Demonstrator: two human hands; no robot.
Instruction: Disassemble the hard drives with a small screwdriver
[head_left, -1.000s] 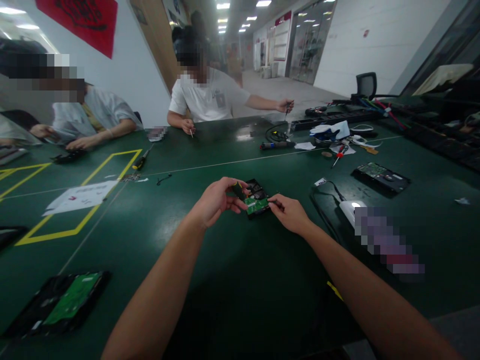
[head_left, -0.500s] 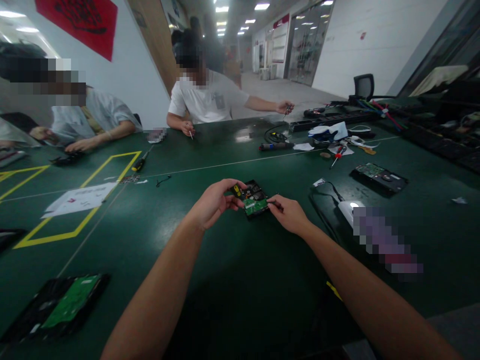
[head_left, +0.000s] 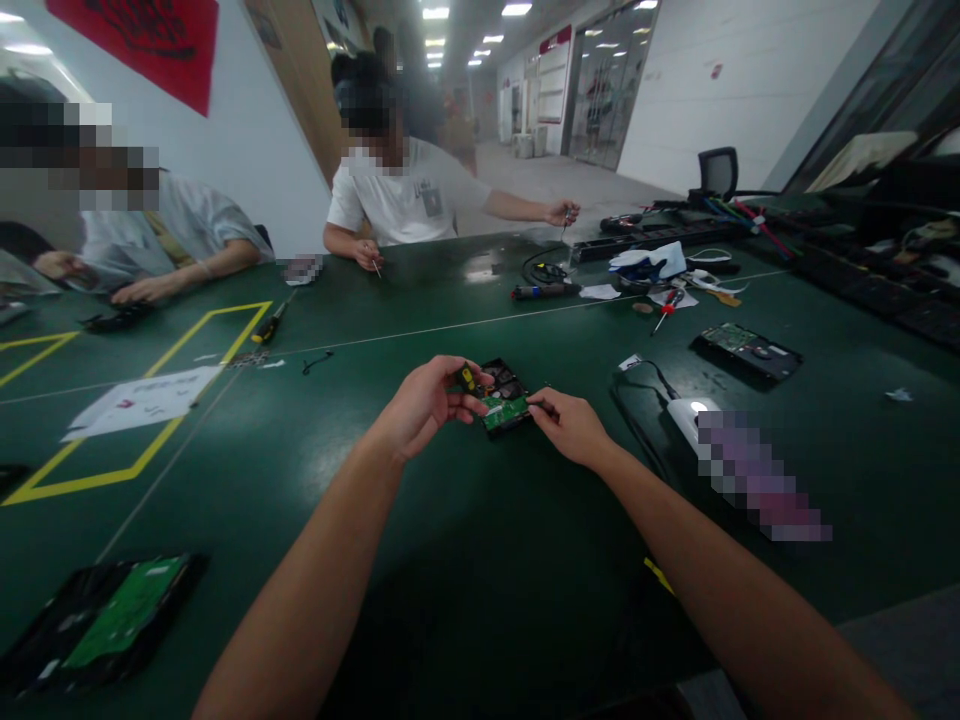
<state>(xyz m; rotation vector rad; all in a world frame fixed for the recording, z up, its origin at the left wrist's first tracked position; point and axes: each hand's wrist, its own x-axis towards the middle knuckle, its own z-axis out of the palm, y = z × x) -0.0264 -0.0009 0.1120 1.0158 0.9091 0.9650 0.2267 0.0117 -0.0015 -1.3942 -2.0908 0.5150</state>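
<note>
A small black hard drive with a green circuit board (head_left: 504, 411) lies on the green table between my hands. My left hand (head_left: 439, 402) is at its left side, fingers bent around a yellow-and-black screwdriver handle (head_left: 467, 378), with fingertips near the board. At the drive's right edge, my right hand (head_left: 566, 425) is closed in a pinch; what it pinches, if anything, is too small to name.
More hard drives lie at lower left (head_left: 124, 615) and right (head_left: 746, 353). A white device with a cable (head_left: 686, 415) is right of my hand. Beyond are a red screwdriver (head_left: 667, 310), a dark power tool (head_left: 546, 291) and two people across the table.
The whole view has shifted slightly, so the table items appear a little further left. My hands stay at the drive, and the yellow handle stands a little more upright in my left hand.
</note>
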